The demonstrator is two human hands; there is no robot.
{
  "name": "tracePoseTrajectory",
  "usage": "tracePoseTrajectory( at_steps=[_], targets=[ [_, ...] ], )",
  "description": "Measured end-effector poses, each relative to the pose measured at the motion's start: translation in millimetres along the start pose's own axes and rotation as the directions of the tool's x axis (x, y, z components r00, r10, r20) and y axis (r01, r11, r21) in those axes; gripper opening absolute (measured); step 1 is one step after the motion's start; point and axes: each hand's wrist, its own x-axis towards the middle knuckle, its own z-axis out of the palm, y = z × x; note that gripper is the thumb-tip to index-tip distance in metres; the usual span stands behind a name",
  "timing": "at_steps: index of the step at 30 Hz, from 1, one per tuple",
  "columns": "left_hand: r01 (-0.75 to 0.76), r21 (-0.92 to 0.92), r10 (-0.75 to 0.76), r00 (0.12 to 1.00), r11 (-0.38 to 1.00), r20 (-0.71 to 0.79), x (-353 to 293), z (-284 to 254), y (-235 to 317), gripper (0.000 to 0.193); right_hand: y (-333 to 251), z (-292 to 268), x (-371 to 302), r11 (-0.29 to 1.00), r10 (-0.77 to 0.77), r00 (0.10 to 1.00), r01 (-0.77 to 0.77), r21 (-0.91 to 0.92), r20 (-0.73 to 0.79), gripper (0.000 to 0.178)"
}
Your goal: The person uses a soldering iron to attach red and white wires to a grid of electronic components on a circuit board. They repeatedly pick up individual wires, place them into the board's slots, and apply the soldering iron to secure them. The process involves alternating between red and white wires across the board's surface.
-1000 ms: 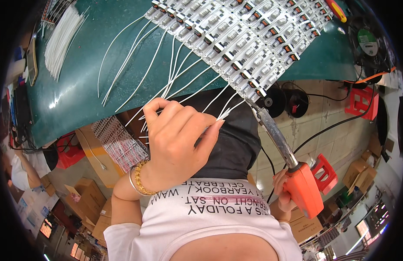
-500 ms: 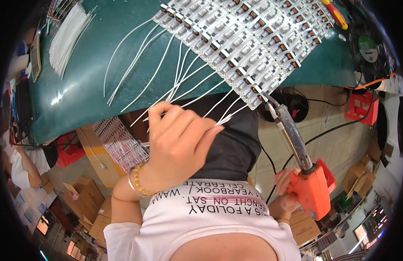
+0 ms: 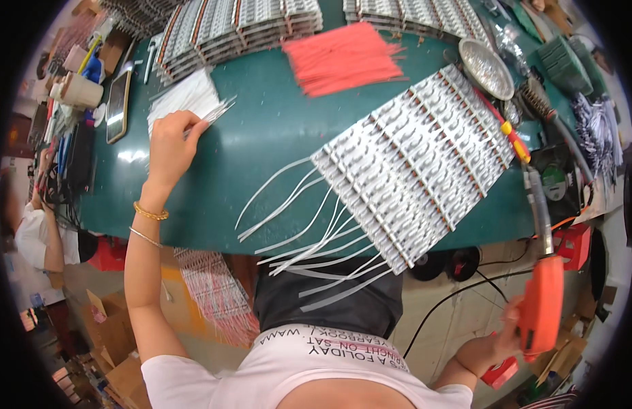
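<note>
Green counter [image 3: 261, 129] spans the middle of the frame, bending down at its ends. On it, at upper left, the left grip [image 3: 171, 148] lies against the near end of the white wires [image 3: 186, 92], which fan out just beyond the knuckles; the fingers are curled with the thumb close to the index, but I cannot tell whether they are clamped on a wire. At lower right, well apart, the right grip [image 3: 508, 328] is closed around the handle of the orange iron [image 3: 542, 300], its metal barrel pointing up past the counter's edge.

Between the two, right of centre, the panel [image 3: 418, 157] lies slanted, a corner overhanging the near edge, with loose leads [image 3: 347, 293] trailing from its left side over dark trousers. Red wires [image 3: 340, 58] sit at upper centre, in front of stacked panels [image 3: 234, 31]. A phone [image 3: 118, 105] lies at upper left, a metal dish [image 3: 486, 68] and a screwdriver [image 3: 515, 142] at upper right. Below, cardboard boxes [image 3: 108, 324] fill the lower left and pale floor [image 3: 425, 283] shows at lower right
</note>
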Motion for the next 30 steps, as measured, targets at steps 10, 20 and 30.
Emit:
tracePoseTrajectory(
  at_steps=[10, 20, 30],
  targets=[
    [-0.504, -0.055, 0.489, 0.855, 0.862, -0.175, 119, 83, 158, 0.016, -3, 10, 90, 0.968, 0.008, 0.999, -0.016, -0.249, -0.034, 0.044],
    [-0.376, -0.121, 0.369, 0.927, 0.919, -0.071, 135, 91, 157, 0.013, -17, 92, 67, 0.894, 0.345, 0.927, -0.372, 0.25, 0.146, 0.049],
    [0.197, -0.552, -0.086, 0.972, 0.811, 0.221, 5, -12, 133, 0.006, -83, 119, 37, 0.461, 0.373, 0.806, -0.591, 0.662, 0.459, 0.075]
  ],
)
